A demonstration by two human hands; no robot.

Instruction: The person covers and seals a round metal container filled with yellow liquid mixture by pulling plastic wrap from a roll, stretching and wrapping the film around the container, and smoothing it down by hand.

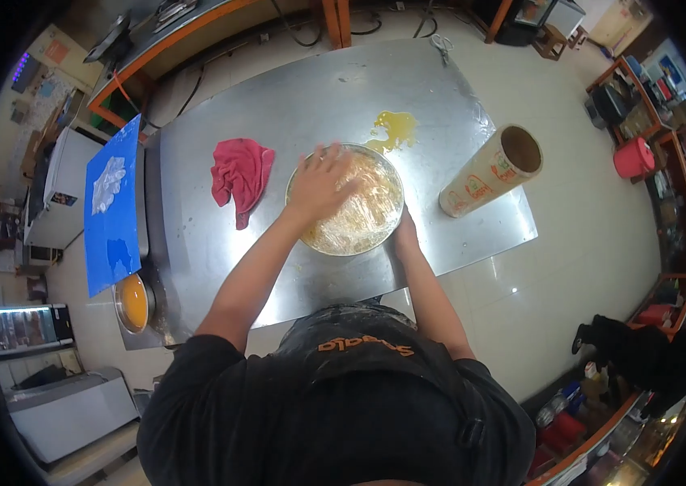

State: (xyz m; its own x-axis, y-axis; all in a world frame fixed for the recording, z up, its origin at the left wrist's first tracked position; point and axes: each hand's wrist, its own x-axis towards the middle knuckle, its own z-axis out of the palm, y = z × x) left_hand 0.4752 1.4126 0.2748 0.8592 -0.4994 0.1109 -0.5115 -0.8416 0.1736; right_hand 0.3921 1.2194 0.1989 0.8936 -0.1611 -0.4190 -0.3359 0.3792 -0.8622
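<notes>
A round metal bowl (400, 188) stands on the steel table, its top covered with clear, wrinkled plastic wrap (359, 212). Pale, yellowish contents show dimly through the film. My left hand (323, 185) lies on the wrap at the upper left of the bowl, its fingers spread and slightly blurred. Against the bowl's lower right side is my right hand (405, 236), holding the wall, with its fingers mostly hidden by the bowl. A crumpled red cloth (239, 174) lies left of the bowl. To the right is a thick printed roll (489, 174) with a hollow core.
A yellow liquid puddle (394, 130) spreads on the steel table (197, 267) beyond the bowl. Scissors (442, 47) lie at the far right corner. On the left are a blue board (114, 211) and a bowl of orange liquid (134, 304). Shelves (675, 174) line the right side.
</notes>
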